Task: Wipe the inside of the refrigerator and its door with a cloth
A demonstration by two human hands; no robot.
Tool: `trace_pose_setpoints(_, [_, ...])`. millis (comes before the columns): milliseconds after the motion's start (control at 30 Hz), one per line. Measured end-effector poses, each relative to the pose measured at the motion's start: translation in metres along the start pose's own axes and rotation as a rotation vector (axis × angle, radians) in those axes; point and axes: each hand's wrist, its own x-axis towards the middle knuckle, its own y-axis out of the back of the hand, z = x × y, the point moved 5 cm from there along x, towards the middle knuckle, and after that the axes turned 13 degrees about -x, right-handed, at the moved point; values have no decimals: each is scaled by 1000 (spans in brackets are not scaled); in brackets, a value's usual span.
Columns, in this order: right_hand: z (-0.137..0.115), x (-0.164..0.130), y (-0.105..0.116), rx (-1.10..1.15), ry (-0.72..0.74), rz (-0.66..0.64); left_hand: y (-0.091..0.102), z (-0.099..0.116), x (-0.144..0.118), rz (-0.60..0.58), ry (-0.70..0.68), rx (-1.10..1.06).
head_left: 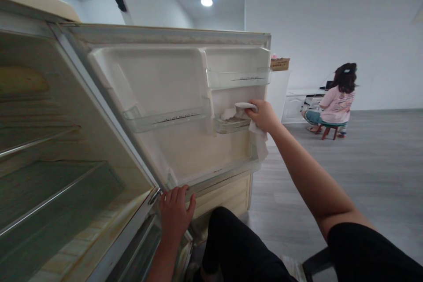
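Observation:
A refrigerator door (158, 75) stands wide open in front of me, its inner side facing me. My right hand (263, 115) is closed on a white cloth (260, 139) and a smooth, curved white piece (246, 105) whose kind I cannot make out. Part of the cloth reaches into a small clear door bin (229, 125); the rest hangs below my fingers. Down at the hinge side, my left hand (175, 207) lies with its fingertips at the lower edge of the door, near the long bottom bin (211, 174). Its fingers are extended and the thumb stands apart.
The fridge compartment (49, 185) with its glass shelves is on the left. Below the upper door is a lower door (228, 194). A person (337, 101) sits on a stool (327, 128) by a white cabinet (294, 105) farther back. My knee is under the door.

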Motion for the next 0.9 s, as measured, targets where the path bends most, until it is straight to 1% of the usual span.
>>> trace_pose_setpoints(100, [-5,6,-6,18,102,-234,1,0,0,9,8,1])
trace_pose_setpoints(200, [-8,7,-8,49,168,-387,1,0,-1,13,13,-1])
trace_pose_setpoints(333, [-20,1,-7,136,214,-507,2,-1,-3,15,7,-16])
trace_pose_setpoints(400, [-29,-1,-5,152,227,-512,2,-3,-4,15,8,-16])
trace_pose_setpoints(467, [-37,-3,-3,133,203,-467,3,-3,-5,13,4,-21])
trace_pose_setpoints(533, [-40,-7,0,102,153,-388,4,-4,-5,14,-1,-27])
trace_pose_setpoints(600, [-41,-15,1,105,119,-292,5,-4,-5,18,-5,-28])
trace_pose_setpoints(667, [-42,-29,2,132,119,-170,6,-4,-6,17,-8,-32])
trace_pose_setpoints(733, [-46,-49,-1,142,186,-31,6,-5,-7,16,-5,-42])
trace_pose_setpoints(800, [-57,-72,-9,91,317,72,6,-7,-9,18,0,-56])
trace_pose_setpoints(867, [-69,-94,-22,-3,420,127,6,-10,-10,23,8,-66])
trace_pose_setpoints(900, [-74,-102,-28,-55,436,139,6,-11,-11,24,10,-70])
